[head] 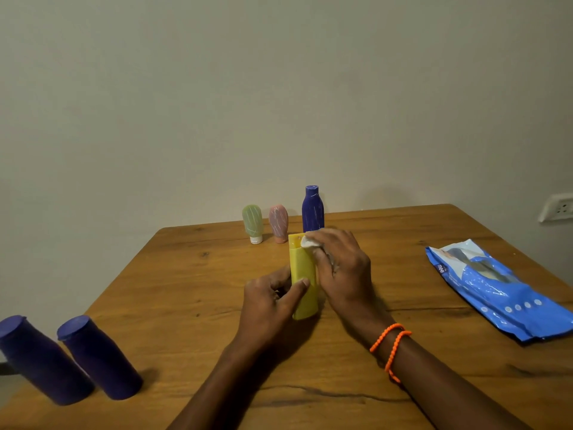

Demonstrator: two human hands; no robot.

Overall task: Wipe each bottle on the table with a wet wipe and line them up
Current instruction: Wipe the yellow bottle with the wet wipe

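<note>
At about eight o'clock, nearest the viewer, two dark purple plastic bottles (73, 358) stand side by side on the brown wooden counter (186, 290), apparently the start of the line of cleaned ones, since no scribble marks show on them.

At the centre, the left hand (273, 293) curls its thumb and fingers round the lower body of the upright yellow plastic bottle (302, 274), bracing it so it cannot tip. The right hand (338, 268) pinches a crumpled white wet wipe (308, 242) against the bottle's top edge, where the rubbing seems under way.

At three o'clock lies one blue foil wipe packet (493, 290), within easy reach.

At twelve o'clock, by the wall, three scribbled bottles wait: one green (252, 220), one pink (278, 221), one tall blue (312, 209).

Six bottles in all.
</note>
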